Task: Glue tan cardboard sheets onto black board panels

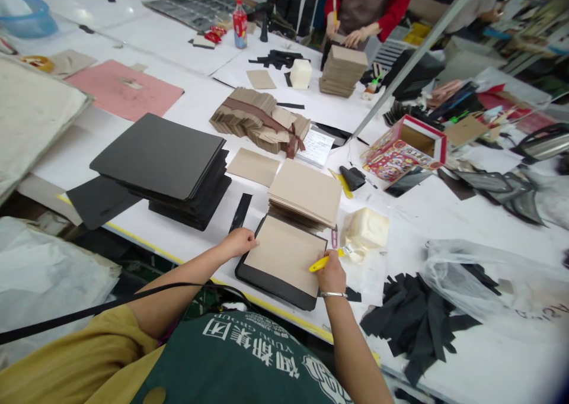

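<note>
A beige board [287, 255] lies on a black sheet [271, 287] at the table's front edge. My left hand [240, 242] touches the board's left edge, its fingers bent together; whether they pinch anything is hidden. In my right hand [332, 272], at the board's right edge, is a yellow-handled brush [320, 263], its bristles pointing right toward a whitish glue container [367, 228]. Just behind the board stands a stack of beige boards [306, 192]. A black strip [240, 212] lies beyond my left hand.
Left stands a tall stack of black sheets [162, 155]. Behind are tied beige pieces [258, 119] and a notepad [315, 147]. On the right are a red box [406, 149], black strips [418, 318] and a plastic bag [484, 273]. Across the table, a person in red sleeves handles boards.
</note>
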